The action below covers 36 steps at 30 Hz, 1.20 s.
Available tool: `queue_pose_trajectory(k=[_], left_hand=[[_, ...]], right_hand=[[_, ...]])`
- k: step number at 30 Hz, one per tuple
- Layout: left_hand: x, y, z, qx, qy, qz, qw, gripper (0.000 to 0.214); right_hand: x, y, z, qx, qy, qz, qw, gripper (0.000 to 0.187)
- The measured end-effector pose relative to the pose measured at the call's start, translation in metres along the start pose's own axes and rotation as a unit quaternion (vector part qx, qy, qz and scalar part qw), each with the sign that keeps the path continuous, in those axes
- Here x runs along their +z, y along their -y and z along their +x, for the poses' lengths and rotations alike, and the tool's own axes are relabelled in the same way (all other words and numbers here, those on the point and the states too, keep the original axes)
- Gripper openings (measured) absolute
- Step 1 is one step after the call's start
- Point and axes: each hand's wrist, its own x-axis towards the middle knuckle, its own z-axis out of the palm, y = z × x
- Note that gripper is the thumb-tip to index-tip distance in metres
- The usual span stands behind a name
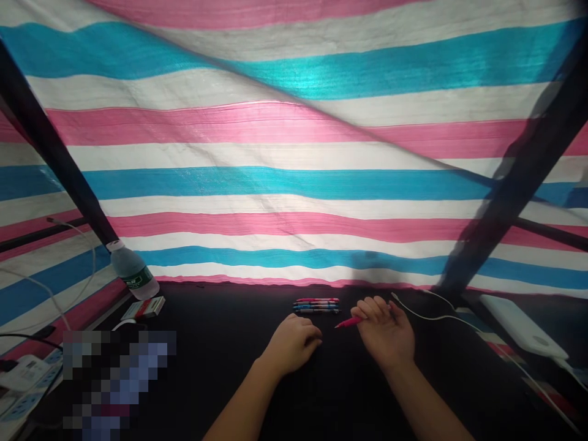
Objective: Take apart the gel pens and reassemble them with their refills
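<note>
My right hand (384, 331) is raised above the black table with its palm turned towards me. Its fingers are closed round a pink pen (349, 322), whose tip points left and slightly down. My left hand (294, 344) rests on the table, back upwards, with loosely curled fingers and no object showing in it. Just beyond it, several pens (316, 305) lie side by side in a small stack of parallel rows, pink at the far side and blue nearer me. The two hands are apart.
A clear bottle (132, 269) with a green label stands at the back left, near a small box (143, 308). Power strips (32, 392) and cables fill the left edge. At right lie a white power bank (523, 324) and a cable. Striped sheeting (285, 184) encloses the table.
</note>
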Motion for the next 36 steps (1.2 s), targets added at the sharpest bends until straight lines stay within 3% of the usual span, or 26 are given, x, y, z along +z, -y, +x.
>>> queue_pose_trajectory(k=[7, 13, 18, 23, 28, 30, 33, 36], left_hand=[[-0.005, -0.005, 0.001, -0.030, -0.010, -0.046, 0.998, 0.012], [-0.008, -0.022, 0.006, -0.097, -0.087, -0.271, 0.954, 0.026], [-0.013, -0.020, 0.005, -0.119, -0.001, -0.312, 0.942, 0.023], [-0.031, -0.007, -0.004, -0.081, 0.114, -0.258, 0.956, 0.022], [-0.035, 0.000, -0.008, -0.026, 0.146, -0.172, 0.974, 0.012], [-0.031, 0.000, -0.008, -0.016, 0.164, -0.166, 0.972, 0.011], [-0.026, -0.001, -0.009, -0.014, 0.186, -0.160, 0.969, 0.012], [-0.022, -0.004, -0.008, -0.018, 0.196, -0.151, 0.969, 0.020]], right_hand=[[0.008, 0.003, -0.004, 0.056, 0.024, 0.117, 0.991, 0.047], [0.011, -0.011, -0.010, 0.125, 0.071, 0.044, 0.989, 0.063], [0.012, -0.024, -0.015, 0.162, 0.128, -0.063, 0.976, 0.054], [0.002, -0.013, 0.000, 0.072, 0.058, -0.108, 0.990, 0.030], [-0.022, -0.010, 0.021, -0.018, -0.046, -0.158, 0.986, 0.026], [-0.028, -0.016, 0.023, -0.036, -0.066, -0.206, 0.976, 0.024], [-0.031, -0.025, 0.019, -0.074, -0.033, -0.296, 0.952, 0.025], [-0.028, -0.028, 0.012, -0.110, 0.015, -0.428, 0.897, 0.025]])
